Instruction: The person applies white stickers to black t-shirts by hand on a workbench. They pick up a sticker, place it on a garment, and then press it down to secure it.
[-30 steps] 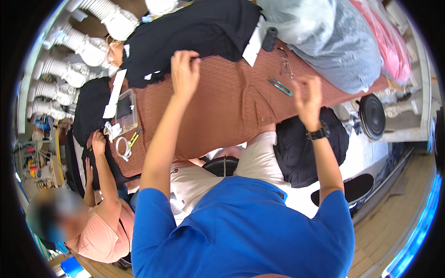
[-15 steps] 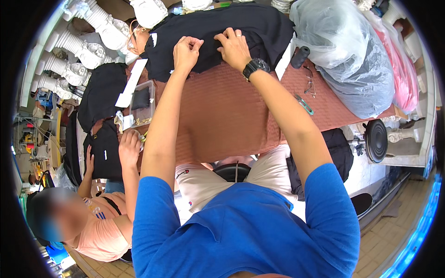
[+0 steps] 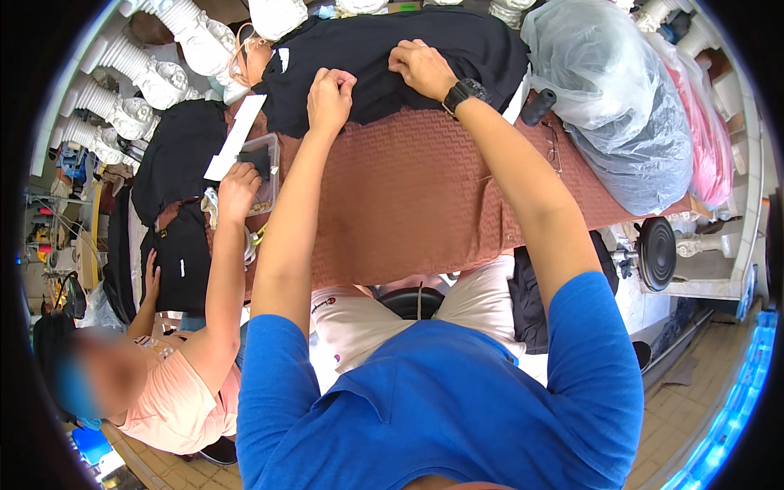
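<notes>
Black cloth [image 3: 367,49], perhaps a garment, is spread over the far side of a table with a brown cover [image 3: 392,196]. Above its near edge, my left hand [image 3: 330,102] is closed in a pinch, thumb against forefinger. Whatever is between those fingertips is too small to make out. My right hand [image 3: 425,70], with a dark wristwatch [image 3: 464,94] on the wrist, lies farther off on the same cloth. Its fingers are curled together, and their tips are partly hidden, so anything in them does not show.
At left, a co-worker's hand [image 3: 240,186] reaches to a clear plastic box [image 3: 266,196] by a white paper strip [image 3: 237,137]. Bulging plastic bags [image 3: 604,90], a black thread spool [image 3: 539,106] and eyeglasses [image 3: 554,151] lie right. White plaster figures [image 3: 163,77] line the left side.
My right hand's fingers have drawn together from a wider spread. The co-worker's hand has moved farther up to the clear box. Green snips at right are now hidden behind my forearm.
</notes>
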`<action>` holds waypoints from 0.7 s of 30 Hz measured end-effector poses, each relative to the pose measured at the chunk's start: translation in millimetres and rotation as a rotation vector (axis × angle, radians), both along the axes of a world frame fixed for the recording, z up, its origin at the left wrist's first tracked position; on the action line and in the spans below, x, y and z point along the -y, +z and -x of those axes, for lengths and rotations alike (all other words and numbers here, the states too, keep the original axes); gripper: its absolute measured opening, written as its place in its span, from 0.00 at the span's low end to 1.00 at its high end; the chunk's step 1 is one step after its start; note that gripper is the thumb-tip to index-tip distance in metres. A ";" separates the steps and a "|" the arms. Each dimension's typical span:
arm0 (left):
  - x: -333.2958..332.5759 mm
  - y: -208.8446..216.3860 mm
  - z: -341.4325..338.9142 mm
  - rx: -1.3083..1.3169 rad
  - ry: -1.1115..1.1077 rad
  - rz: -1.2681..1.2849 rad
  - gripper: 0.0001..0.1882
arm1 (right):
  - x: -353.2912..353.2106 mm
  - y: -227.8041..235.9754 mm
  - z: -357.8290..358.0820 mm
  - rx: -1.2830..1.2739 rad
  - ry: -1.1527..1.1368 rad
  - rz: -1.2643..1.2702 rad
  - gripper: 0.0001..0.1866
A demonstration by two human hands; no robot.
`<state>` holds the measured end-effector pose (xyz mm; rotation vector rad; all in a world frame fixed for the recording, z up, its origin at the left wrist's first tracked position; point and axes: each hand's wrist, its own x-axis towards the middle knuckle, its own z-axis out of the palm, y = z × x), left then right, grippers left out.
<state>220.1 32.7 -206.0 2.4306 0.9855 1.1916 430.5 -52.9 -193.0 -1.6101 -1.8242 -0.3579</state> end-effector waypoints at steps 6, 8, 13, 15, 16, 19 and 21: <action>16.7 22.8 6.2 -0.088 -0.532 1.154 0.37 | 1.5 48.8 15.1 -0.348 -0.026 -0.020 0.08; 29.1 33.3 0.3 0.526 -0.679 1.412 0.52 | 9.7 72.1 51.5 -0.360 0.084 -0.184 0.08; 31.8 92.9 26.0 0.918 -0.632 1.409 0.34 | 117.3 97.9 162.4 -0.438 0.691 0.063 0.10; 25.8 104.4 61.5 0.794 -1.238 1.709 0.27 | 152.2 125.5 156.8 -0.553 0.675 0.045 0.10; 54.5 119.8 73.6 0.879 -1.112 1.319 0.23 | 152.4 126.0 139.1 -0.514 0.505 -0.183 0.11; 76.7 137.4 105.1 0.717 -0.921 1.146 0.20 | 148.6 130.6 81.6 -0.693 0.216 -0.293 0.15; 94.7 147.8 118.8 0.447 -1.149 0.843 0.19 | 151.7 125.0 85.3 -1.539 0.341 0.053 0.16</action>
